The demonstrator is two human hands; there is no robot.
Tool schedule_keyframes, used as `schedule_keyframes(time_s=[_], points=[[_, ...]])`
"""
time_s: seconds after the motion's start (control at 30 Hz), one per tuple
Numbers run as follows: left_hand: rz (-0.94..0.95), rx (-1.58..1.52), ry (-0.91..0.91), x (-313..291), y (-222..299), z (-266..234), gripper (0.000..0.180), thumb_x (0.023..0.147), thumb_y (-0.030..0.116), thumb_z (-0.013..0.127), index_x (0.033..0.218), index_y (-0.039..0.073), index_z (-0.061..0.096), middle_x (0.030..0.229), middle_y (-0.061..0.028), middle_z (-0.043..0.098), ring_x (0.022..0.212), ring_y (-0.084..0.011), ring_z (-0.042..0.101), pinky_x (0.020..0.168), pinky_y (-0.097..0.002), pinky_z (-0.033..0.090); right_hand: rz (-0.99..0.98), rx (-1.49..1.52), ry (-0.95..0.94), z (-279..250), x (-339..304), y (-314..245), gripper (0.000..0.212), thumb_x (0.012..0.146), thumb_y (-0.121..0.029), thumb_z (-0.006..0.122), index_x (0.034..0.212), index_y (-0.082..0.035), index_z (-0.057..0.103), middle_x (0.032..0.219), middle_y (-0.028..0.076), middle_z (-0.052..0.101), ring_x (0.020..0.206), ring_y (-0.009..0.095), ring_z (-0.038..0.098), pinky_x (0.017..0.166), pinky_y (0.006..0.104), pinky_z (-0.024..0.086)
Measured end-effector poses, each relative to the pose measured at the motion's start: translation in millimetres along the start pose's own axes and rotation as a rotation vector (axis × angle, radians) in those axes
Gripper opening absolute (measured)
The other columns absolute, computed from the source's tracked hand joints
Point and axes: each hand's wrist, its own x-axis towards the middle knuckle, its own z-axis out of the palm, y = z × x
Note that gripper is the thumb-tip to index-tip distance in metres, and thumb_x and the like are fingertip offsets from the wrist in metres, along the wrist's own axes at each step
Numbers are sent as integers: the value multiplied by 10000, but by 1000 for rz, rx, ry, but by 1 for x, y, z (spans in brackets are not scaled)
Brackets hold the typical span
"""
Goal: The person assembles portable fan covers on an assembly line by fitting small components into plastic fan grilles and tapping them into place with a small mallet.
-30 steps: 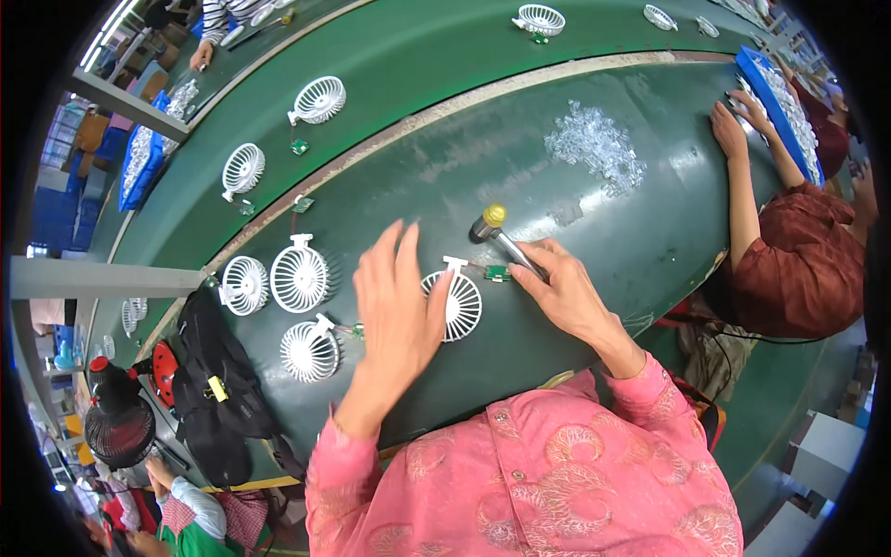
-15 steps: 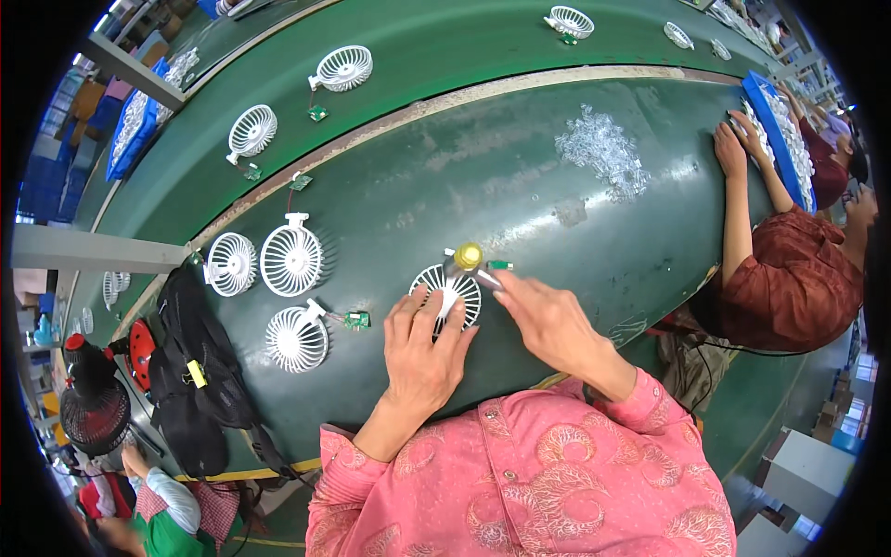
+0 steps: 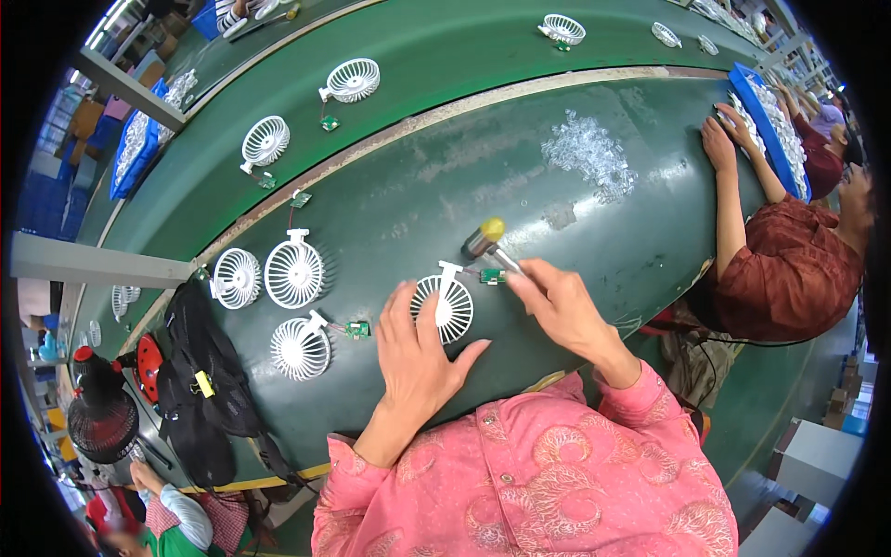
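Prob. best to steady the fan (image 3: pixel 455 308) flat on the surface (image 3: pixel 445 195) w/ the left grip (image 3: pixel 415 357), fingers spread loosely over its left rim, & keep those fingers & the green board (image 3: pixel 493 276), just right of the fan, clear of the hammer (image 3: pixel 479 243), which the right grip (image 3: pixel 566 311) clasps. Re looks: fan's near-centre, white, round, w/ thin spokes & stubby neck pointing far.

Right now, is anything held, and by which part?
Right grip: the yellow-tipped hammer, by its silvery handle. Left grip: fingertips over the left side of the white fan cage; whether they hold it cannot be told.
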Motion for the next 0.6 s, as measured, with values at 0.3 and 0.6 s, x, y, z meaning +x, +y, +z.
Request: schedule_keyframes(time_s=[0.3,0.6], points=[[-148,-973,-262,11,-12,-3,863,666,44,788,1396,21,329,1351,-192,447,1265,-303,470,1065,-406,378,344,878,-161,-28,4,-2,161,951,-162,645,899,-11,628,647,-32,505,425,9,363,369,200,224],[-72,-1387,-543,15,-9,-6,1029,652,-1,754,1501,50,174,1444,-183,389,1348,-287,392,1126,-422,286,311,1058,-604,-27,-6,-3,225,925,-164,680,1064,11,655,725,11,580,417,5,351,370,203,203]])
